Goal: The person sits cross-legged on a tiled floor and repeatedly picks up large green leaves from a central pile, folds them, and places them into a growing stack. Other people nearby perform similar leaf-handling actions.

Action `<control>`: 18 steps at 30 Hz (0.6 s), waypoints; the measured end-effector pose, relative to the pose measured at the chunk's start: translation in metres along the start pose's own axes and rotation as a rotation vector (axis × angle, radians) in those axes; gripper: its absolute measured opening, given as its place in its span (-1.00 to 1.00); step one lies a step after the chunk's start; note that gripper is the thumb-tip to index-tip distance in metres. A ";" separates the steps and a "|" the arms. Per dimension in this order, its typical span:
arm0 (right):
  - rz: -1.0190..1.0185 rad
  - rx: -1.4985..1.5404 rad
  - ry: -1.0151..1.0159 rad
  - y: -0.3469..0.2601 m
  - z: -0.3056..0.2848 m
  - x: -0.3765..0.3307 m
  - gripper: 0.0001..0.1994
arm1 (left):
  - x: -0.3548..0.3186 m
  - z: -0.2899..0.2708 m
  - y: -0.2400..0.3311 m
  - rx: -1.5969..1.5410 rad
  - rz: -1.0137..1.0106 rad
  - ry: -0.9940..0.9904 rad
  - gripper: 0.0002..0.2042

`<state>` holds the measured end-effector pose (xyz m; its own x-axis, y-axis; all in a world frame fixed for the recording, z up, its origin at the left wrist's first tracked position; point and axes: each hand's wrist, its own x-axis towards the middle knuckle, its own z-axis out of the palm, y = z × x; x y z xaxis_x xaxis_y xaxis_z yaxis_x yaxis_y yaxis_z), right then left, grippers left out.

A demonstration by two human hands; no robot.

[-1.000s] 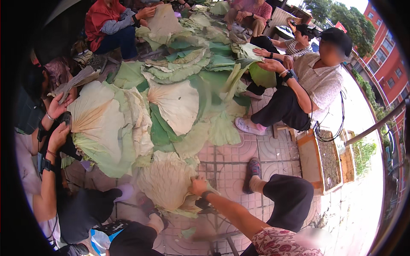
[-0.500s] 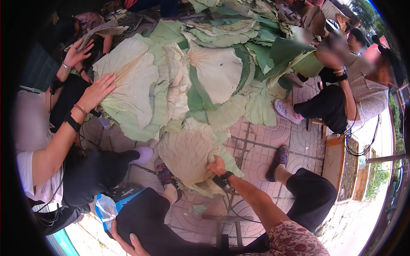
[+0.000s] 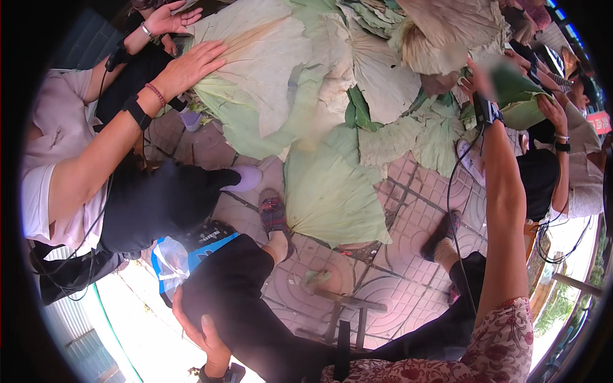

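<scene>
Leaves, pale and green, lay heaped across the upper part of the view. The right hand reached out to the upper right, pinching the edge of a dry tan leaf raised over the heap. The left hand rested against the left thigh, its thumb spread apart from its fingers. A broad green leaf lay at the heap's near edge, one corner beside the left shoe on the paved floor. At left, a co-worker's hand lay flat on a large pale leaf. A blue bag sat near the left knee.
</scene>
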<state>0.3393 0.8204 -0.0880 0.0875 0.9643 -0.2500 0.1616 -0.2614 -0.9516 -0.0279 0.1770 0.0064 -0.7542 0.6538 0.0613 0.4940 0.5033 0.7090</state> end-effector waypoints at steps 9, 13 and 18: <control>0.055 -1.085 -0.653 0.255 0.163 -0.188 0.31 | -0.008 -0.009 0.009 0.014 -0.086 0.011 -0.33; -0.133 -1.181 -0.478 0.293 0.173 -0.230 0.06 | -0.002 -0.009 0.005 0.045 -0.054 0.008 -0.33; -0.302 -0.991 -0.468 0.342 0.157 -0.228 -0.27 | 0.003 -0.007 -0.003 0.040 -0.046 0.006 -0.33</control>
<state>0.2199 0.5179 -0.3840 -0.4292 0.8605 -0.2745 0.8383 0.2664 -0.4757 -0.0347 0.1737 0.0094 -0.7789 0.6262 0.0333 0.4756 0.5553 0.6822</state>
